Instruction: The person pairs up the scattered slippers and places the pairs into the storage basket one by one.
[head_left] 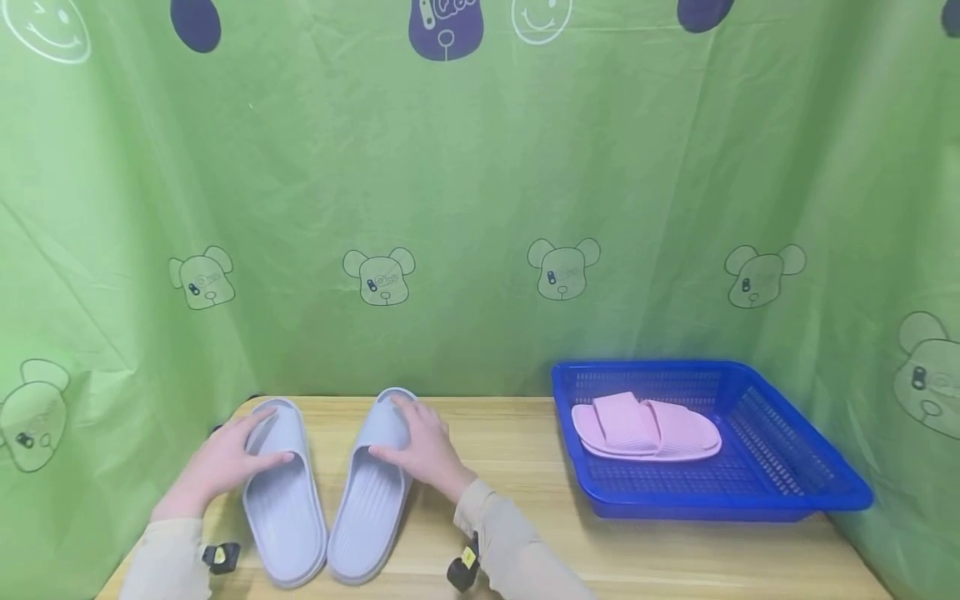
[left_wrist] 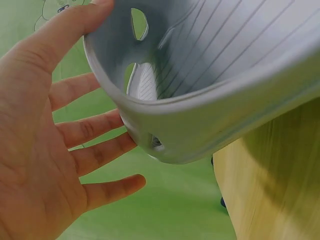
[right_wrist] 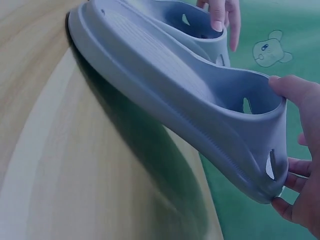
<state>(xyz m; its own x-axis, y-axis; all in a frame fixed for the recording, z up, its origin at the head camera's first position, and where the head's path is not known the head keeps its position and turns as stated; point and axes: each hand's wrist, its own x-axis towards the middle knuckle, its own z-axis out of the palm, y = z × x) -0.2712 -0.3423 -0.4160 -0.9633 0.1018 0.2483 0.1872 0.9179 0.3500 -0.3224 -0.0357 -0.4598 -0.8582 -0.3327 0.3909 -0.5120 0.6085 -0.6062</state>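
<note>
The L grey slipper point(head_left: 285, 525) was pinched at the toe end by the L grip point(head_left: 228, 454), thumb on the strap's rim, fingertips against the far side, little finger spread free; the R grey slipper point(head_left: 367, 521) was pinched likewise by the R grip point(head_left: 423, 442), thumb on the rim & fingertips about the toe. Both were held at the L part of the worktop point(head_left: 510, 467), heels toward the person, w/ a wider gap btwn toes than btwn heels. In the R wrist view the R toe was tilted up clear of the wood, w/ a dark shadow point(right_wrist: 150, 155) cast beneath, so a slip was judged the main risk: only the rim & toe edge were pinched, and if a thumb were eased too soon, the toe could be dropped & the pair knocked askew. The heels were set v. close (contact couldn't be told), so one could be caught on the other if the toes were swung unevenly. The L one was also held nr the worktop's L edge, so it could be tipped over by a sideways push. A wide swing to the R could be stopped by the blue basket point(head_left: 712, 500), in which pink slippers point(head_left: 626, 425) were laid. The worktop was finished in pale wood grain; the space was closed in at back & sides by a green curtain point(head_left: 465, 167), printed w/ bear heads point(head_left: 562, 279), smileys point(head_left: 540, 18), etc.
</note>
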